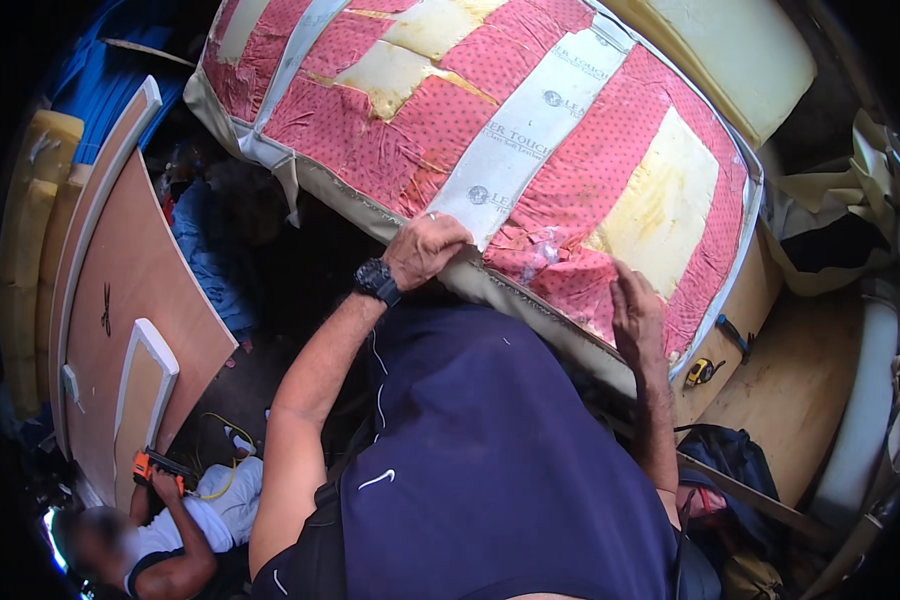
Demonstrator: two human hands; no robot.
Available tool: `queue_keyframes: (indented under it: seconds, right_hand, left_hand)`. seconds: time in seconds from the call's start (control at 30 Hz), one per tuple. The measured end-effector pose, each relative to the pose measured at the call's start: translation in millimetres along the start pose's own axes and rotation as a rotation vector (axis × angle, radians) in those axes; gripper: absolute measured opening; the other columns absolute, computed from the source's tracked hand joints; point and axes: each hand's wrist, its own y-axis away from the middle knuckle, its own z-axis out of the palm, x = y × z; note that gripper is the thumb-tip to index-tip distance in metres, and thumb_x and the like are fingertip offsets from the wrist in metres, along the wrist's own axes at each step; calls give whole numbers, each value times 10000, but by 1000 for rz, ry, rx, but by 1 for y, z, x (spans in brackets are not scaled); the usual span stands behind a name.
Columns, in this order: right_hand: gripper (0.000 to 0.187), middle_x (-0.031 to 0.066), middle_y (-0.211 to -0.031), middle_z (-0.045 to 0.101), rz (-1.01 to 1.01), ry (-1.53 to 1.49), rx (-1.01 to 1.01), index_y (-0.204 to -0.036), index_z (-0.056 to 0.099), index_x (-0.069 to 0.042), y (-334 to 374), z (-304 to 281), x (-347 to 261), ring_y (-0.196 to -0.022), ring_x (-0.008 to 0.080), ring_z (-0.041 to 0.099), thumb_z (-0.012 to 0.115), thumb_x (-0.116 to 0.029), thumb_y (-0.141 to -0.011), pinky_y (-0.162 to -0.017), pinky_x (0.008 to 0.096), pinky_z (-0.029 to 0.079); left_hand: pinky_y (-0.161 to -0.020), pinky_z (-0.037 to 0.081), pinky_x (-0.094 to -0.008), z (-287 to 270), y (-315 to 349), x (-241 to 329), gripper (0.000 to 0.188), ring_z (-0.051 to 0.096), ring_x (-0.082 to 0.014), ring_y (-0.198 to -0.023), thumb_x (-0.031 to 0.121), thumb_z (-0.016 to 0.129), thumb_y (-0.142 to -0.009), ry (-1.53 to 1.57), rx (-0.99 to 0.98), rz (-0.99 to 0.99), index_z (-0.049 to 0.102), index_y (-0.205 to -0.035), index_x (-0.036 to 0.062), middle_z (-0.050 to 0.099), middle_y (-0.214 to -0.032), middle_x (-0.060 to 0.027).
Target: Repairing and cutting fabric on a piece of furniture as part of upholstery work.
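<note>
A large upholstery cushion (560,190) lies before me, patched in pink dotted fabric with yellowed foam showing through and pale edging around it. Across it runs a wide white printed fabric strip (515,140). At the near edge my left hand (428,248) is closed on the strip's end; a dark watch sits on that wrist. My right hand (638,315) rests against the pink fabric further right, its fingers stretched out and holding nothing visible. A second, narrower white strip (295,55) crosses the cushion's left part.
A tape measure (704,373) and a blue-handled tool (735,338) lie on plywood (800,370) at right. Yellow foam (740,60) stands behind the cushion. To the left, a curved wooden panel (150,290) leans; below it another person (170,530) holds an orange-black power tool (155,467).
</note>
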Motion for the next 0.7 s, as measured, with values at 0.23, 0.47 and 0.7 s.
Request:
queue_keyframes:
  seconds: [0.23,0.47,0.7]
  right_hand:
    - [452,162,-1000,580,-351,251,-257,-1476,529,-87,6,9,-42,-914,340,624,595,-179,-1039,-808,460,525]
    - [425,206,-1217,689,-245,-5,-692,-1416,609,-124,-14,26,-72,-1034,422,703,652,-242,-1010,-850,520,577]
    - [429,162,-1040,687,-343,61,-703,-1370,628,-122,-27,22,-82,-952,369,713,704,-148,-949,-817,476,594]
  left_hand:
    - [-804,536,-417,-10,-28,-10,130,692,-313,-896,134,715,-900,205,-113,-5,735,-999,51,720,-915,-94]
    - [-825,563,-432,-14,-26,-10,172,715,-324,-912,190,725,-896,221,-154,-90,762,-992,52,749,-946,-114]
    - [-829,562,-431,-14,-25,-8,179,713,-322,-920,210,731,-901,225,-114,-128,766,-982,54,750,-949,-113]
